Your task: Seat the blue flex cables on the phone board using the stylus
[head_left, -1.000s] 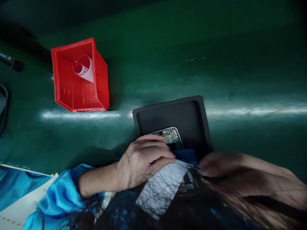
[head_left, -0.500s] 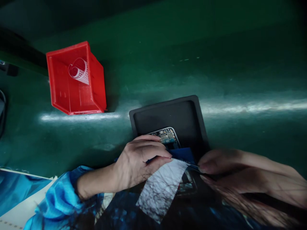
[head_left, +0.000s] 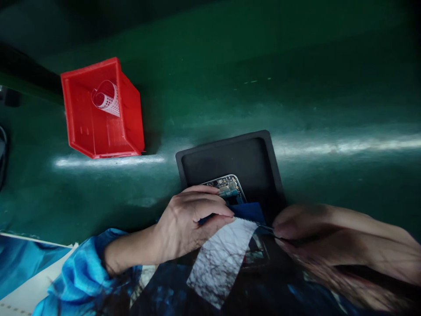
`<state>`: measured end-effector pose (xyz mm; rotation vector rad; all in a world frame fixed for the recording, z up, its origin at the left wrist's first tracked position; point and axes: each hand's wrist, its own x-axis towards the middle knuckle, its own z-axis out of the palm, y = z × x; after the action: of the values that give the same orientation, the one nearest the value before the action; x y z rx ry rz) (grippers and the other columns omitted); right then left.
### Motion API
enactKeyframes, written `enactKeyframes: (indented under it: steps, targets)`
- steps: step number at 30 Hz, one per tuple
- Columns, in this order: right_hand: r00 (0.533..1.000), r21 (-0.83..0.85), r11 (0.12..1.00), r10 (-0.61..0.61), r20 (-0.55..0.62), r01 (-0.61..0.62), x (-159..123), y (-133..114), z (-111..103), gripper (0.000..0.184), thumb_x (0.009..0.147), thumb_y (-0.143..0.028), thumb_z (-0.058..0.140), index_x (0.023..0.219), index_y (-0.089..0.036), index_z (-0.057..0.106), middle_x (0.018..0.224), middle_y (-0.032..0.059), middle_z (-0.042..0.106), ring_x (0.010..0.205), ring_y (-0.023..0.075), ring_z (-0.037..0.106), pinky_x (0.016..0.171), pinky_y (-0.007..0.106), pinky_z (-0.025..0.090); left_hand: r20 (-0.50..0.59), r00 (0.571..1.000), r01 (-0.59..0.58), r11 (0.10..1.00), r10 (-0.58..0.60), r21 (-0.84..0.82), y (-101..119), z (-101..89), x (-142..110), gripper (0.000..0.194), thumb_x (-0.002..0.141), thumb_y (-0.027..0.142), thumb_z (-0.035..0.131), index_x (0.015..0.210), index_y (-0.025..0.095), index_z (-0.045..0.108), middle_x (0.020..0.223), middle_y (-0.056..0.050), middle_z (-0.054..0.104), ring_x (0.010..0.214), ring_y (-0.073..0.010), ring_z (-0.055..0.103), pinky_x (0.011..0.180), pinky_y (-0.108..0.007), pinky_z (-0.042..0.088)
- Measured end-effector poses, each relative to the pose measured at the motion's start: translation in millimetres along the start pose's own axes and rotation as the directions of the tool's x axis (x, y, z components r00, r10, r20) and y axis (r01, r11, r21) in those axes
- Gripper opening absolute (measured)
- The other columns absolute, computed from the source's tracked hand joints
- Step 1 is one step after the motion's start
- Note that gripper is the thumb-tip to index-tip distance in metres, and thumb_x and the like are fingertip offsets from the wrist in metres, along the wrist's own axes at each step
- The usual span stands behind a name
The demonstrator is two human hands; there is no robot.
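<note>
Holds a white strip (head_left: 219,263) by its upper left corner, between the thumb and forefinger of the left hand (head_left: 194,215), with tips pinched together and the other fingers spread over an open device (head_left: 232,186). Pinches a thin dark tool (head_left: 265,227) in the right hand (head_left: 332,239), with thumb and finger closed on it, and meets the strip's upper right corner with its tip. Lets the strip slant down between both hands, over a shadowed area too dim to read. Shows bare circuit board in the device, past the left fingers, with a silver rim around a rounded corner. Rests this device, partly hidden, within a black tray (head_left: 226,160), next to a blue piece (head_left: 251,211) too covered to identify. Wears a bunched blue sleeve (head_left: 82,267) on the left arm. Spreads out beyond the tray into a green counter (head_left: 329,109), with a red bin (head_left: 133,114) well apart at the far left, facing its opening this way and containing a curled, perforated white sheet (head_left: 111,103)
</note>
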<state>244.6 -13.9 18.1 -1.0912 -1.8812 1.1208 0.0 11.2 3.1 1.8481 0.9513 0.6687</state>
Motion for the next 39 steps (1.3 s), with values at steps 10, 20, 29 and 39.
enactKeyframes:
  steps: [10,20,29,39]
  targets:
    - [0.992,0.198,0.976,0.107,-0.074,-0.090,6.0,-0.4,2.4,0.010,0.082,-0.029,0.062,0.076,-0.034,0.066,0.064,0.0017,0.071,0.059,0.0208,0.071,0.049,0.029,0.061,0.015,1.000,-0.008,1.000,0.008,0.026,-1.5,1.5,-1.7,0.002,0.085,0.020,0.065,0.085,0.018,0.065,0.078,0.005,0.073,0.072,-0.0069,0.069,0.100,-0.025,0.052]
    - [0.845,0.109,0.920,0.389,-0.366,-0.376,50.0,1.4,32.1,0.016,0.071,-0.023,0.074,0.060,-0.027,0.063,0.068,-0.0019,0.071,0.065,0.0146,0.069,0.056,0.025,0.058,0.178,0.976,-0.160,0.968,0.126,0.194,-10.8,5.2,-11.4,0.004,0.085,0.021,0.062,0.087,0.021,0.065,0.091,0.003,0.074,0.080,-0.0106,0.068,0.106,-0.027,0.048]
    - [0.853,0.066,0.927,0.367,-0.372,-0.370,45.1,4.6,39.0,0.013,0.068,-0.023,0.078,0.064,-0.028,0.066,0.072,-0.0050,0.073,0.068,0.0133,0.070,0.059,0.023,0.057,0.157,0.978,-0.165,0.972,0.140,0.165,-7.5,5.7,-7.1,0.005,0.083,0.015,0.064,0.083,0.019,0.062,0.083,0.005,0.072,0.077,-0.0080,0.068,0.107,-0.023,0.042]
    - [0.911,-0.008,0.961,0.258,-0.322,-0.275,40.7,10.2,38.4,0.016,0.070,-0.016,0.075,0.067,-0.028,0.065,0.076,-0.0032,0.073,0.068,0.0183,0.071,0.057,0.031,0.058,0.153,0.976,-0.184,0.966,0.157,0.183,-9.2,4.6,-5.7,0.007,0.082,0.014,0.063,0.082,0.021,0.061,0.080,0.005,0.071,0.073,-0.0091,0.066,0.106,-0.024,0.044]
